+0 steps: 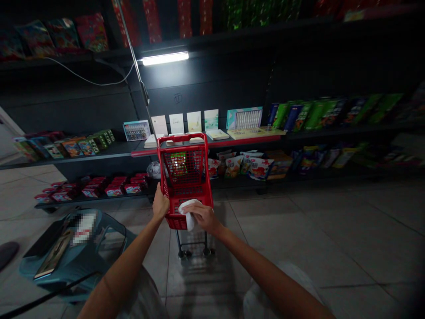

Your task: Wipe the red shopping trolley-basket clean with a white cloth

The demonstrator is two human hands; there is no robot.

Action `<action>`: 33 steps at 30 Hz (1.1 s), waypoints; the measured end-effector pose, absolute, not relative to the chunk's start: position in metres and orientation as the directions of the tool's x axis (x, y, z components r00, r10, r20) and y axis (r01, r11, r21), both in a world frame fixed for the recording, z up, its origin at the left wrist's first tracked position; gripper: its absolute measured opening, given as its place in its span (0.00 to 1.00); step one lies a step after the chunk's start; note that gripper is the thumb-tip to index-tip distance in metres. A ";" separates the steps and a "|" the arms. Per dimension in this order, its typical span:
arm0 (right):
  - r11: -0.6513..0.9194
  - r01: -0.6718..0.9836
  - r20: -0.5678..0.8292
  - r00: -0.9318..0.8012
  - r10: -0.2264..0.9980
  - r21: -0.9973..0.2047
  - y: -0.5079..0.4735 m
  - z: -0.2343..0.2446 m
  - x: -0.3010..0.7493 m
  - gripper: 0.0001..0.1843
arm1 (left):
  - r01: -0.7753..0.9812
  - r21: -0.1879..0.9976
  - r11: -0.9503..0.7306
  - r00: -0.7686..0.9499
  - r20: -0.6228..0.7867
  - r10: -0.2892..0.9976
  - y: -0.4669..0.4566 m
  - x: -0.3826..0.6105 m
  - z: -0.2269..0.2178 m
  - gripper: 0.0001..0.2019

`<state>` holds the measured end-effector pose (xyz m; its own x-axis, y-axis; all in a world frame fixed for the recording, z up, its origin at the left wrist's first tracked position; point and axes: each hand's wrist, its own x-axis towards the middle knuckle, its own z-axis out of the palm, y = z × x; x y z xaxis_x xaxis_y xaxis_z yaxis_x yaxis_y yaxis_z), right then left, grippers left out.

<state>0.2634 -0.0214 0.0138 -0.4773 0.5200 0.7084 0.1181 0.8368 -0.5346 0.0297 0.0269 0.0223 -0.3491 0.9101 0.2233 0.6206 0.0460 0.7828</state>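
Observation:
A small red shopping cart (204, 186) with a mesh basket and dark wheels stands on the floor in front of me. My left hand (160, 204) is closed around the left side of its basket. On the near right edge of the basket, my right hand (204, 215) presses a crumpled white cloth (190, 212) against the rim. Part of the cloth hangs down over the front of the basket. The fingertips of my left hand are partly hidden behind the red side.
Behind the cart runs a dark shelf (119, 150) with notebooks, boxed sets and snack bags (234, 165). A lit tube lamp (165, 58) hangs above on a thin pole (133, 48). At lower left, a blue-grey plastic stool (83, 252) carries a phone (53, 257).

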 end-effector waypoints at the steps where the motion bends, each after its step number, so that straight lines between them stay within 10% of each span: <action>1: 0.818 0.102 0.727 -0.405 0.555 -0.567 -0.025 0.017 0.262 0.19 | 0.620 0.782 0.060 -0.359 0.215 0.908 0.027 0.030 0.022 0.39; 5: 0.787 0.159 0.733 -0.295 0.614 -0.596 -0.033 0.015 0.252 0.18 | 0.619 0.782 0.073 -0.362 0.202 0.910 0.028 0.031 0.021 0.38; 12: 0.830 0.556 0.629 -0.631 0.455 -0.041 -0.027 -0.028 0.228 0.16 | 0.612 0.789 0.059 -0.360 0.211 0.909 0.024 0.031 0.023 0.36; 33: 0.806 0.572 0.592 -0.599 0.539 -0.155 -0.028 -0.004 0.326 0.25 | 0.610 0.784 -0.114 -0.258 0.333 0.907 0.029 0.024 0.016 0.32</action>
